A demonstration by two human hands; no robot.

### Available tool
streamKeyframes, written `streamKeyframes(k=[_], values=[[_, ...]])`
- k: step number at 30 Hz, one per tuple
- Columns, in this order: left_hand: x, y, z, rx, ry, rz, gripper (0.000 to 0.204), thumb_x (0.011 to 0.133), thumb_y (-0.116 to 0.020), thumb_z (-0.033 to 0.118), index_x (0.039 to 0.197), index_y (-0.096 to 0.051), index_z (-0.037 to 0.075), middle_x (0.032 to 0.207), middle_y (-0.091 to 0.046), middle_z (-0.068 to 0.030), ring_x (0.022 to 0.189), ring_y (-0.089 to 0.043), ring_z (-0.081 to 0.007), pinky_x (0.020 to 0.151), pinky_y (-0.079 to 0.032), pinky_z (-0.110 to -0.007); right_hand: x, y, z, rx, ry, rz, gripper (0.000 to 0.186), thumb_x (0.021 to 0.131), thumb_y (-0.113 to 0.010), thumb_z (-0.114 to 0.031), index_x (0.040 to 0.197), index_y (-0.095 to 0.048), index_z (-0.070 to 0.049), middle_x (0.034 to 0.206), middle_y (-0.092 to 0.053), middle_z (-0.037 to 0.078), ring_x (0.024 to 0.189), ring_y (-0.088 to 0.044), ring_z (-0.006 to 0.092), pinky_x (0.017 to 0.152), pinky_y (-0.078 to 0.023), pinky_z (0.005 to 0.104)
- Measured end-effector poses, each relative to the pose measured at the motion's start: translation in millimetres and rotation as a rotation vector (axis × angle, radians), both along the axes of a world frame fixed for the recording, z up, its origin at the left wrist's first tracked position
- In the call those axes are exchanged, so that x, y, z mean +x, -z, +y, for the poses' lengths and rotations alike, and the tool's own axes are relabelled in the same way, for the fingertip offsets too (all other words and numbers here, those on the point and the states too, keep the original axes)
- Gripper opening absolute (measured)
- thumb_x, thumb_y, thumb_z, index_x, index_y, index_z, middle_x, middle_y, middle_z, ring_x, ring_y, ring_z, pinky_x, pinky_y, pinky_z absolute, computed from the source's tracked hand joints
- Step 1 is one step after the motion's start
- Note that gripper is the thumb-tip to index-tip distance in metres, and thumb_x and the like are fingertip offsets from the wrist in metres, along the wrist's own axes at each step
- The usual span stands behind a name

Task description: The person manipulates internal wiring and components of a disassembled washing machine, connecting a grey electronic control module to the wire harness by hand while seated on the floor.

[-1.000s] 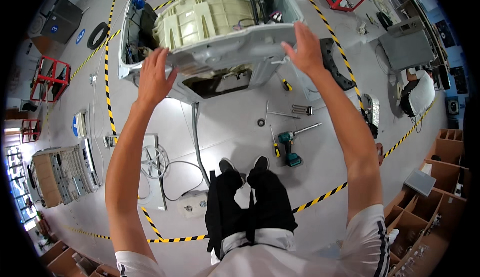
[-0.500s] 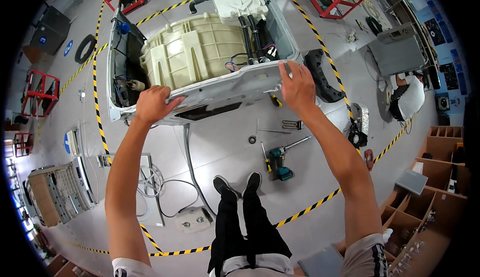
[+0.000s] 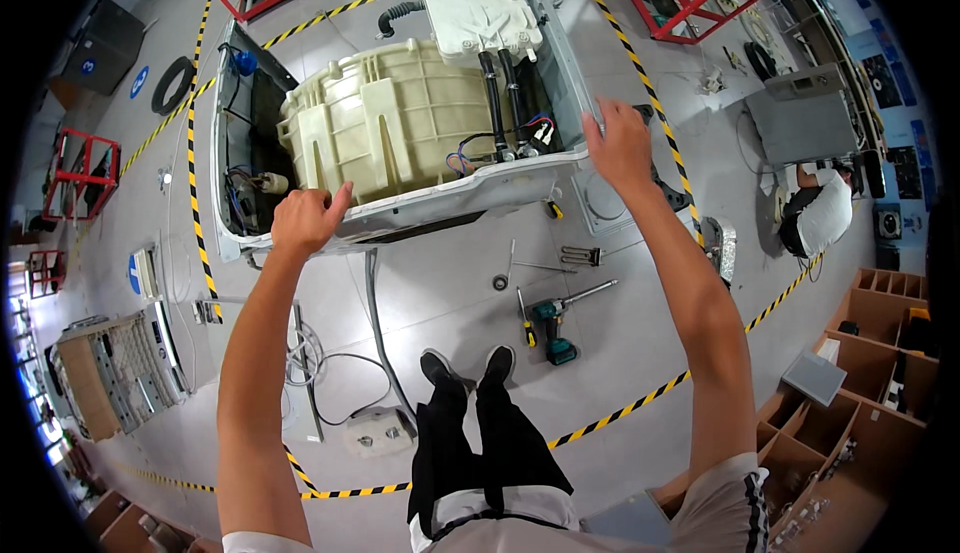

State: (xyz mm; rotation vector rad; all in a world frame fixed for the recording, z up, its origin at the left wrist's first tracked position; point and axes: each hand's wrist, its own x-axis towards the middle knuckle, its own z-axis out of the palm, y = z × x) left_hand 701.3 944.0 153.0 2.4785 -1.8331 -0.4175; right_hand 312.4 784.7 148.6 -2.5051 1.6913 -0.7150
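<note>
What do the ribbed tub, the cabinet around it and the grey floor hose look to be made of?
Ribbed tub: likely moulded plastic, cream, dull sheen; ribs run continuous with the shell.
Cabinet: probably painted sheet metal, pale grey; thin walls with folded edges.
Grey hose: flexible plastic or rubber, judging by its smooth bend; can't tell which.

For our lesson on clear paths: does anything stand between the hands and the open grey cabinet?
Nothing visible blocks the grey cabinet: the left hand is on its near rim, the right hand at its near right corner.
</note>
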Motion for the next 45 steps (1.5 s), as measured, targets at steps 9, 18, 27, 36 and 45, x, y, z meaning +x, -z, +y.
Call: streamKeyframes(k=[9, 18, 27, 36, 45], values=[[6.7, 4.1, -5.1, 0.024, 0.002, 0.042, 0.057, 0.086, -0.047, 0.049, 0.06, -0.063, 0.001, 0.063, -0.06, -0.0211, 0.066, -0.059, -0.0393, 0.064, -0.048, -0.045, 34.2, 27.5, -52.9, 0.38, 0.302, -0.104, 0.048, 0.094, -0.035, -0.044, 0.11, -0.051, -0.001, 0.103, -0.059, 0.027, 0.097, -0.056, 0.0444, 0.083, -0.043, 0.0513], [1.0, -5.2, -8.0, -0.017, -0.066, 0.281, 0.038, 0.081, -0.064, 0.034, 0.062, -0.059, 0.002, 0.059, -0.057, -0.0113, 0.051, -0.054, -0.0279, 0.052, -0.043, -0.036, 43.1, 21.1, -43.8, 0.449, 0.352, -0.06, 0.041, 0.095, -0.038, -0.04, 0.109, -0.05, -0.003, 0.092, -0.062, 0.024, 0.085, -0.059, 0.0443, 0.074, -0.045, 0.052], [-41.2, -15.1, -67.6, -0.277, 0.11, 0.766, 0.008, 0.075, -0.069, -0.002, 0.079, -0.062, -0.002, 0.073, -0.061, -0.01, 0.064, -0.057, -0.0177, 0.062, -0.046, -0.026, 38.0, 25.2, -46.5, 0.406, 0.349, -0.122, 0.037, 0.094, -0.045, -0.034, 0.111, -0.051, -0.002, 0.089, -0.063, 0.024, 0.084, -0.059, 0.044, 0.074, -0.045, 0.0477], [-136.2, -10.7, -171.6, -0.319, 0.789, 0.778, 0.023, 0.076, -0.067, 0.002, 0.098, -0.063, 0.005, 0.096, -0.062, -0.0081, 0.085, -0.058, -0.027, 0.069, -0.049, -0.035, 40.4, 19.5, -49.5, 0.422, 0.364, -0.173, 0.039, 0.093, -0.047, -0.036, 0.108, -0.052, -0.001, 0.09, -0.063, 0.021, 0.083, -0.06, 0.042, 0.071, -0.047, 0.0487], [-155.1, 0.6, -189.5, 0.097, 0.742, 0.892, 0.014, 0.082, -0.064, 0.005, 0.094, -0.065, 0.0, 0.085, -0.064, -0.0114, 0.07, -0.058, -0.0257, 0.059, -0.046, -0.033, 41.0, 20.5, -47.2, 0.414, 0.386, -0.221, 0.034, 0.092, -0.048, -0.037, 0.098, -0.052, -0.005, 0.085, -0.064, 0.017, 0.079, -0.06, 0.0412, 0.068, -0.047, 0.0494]])
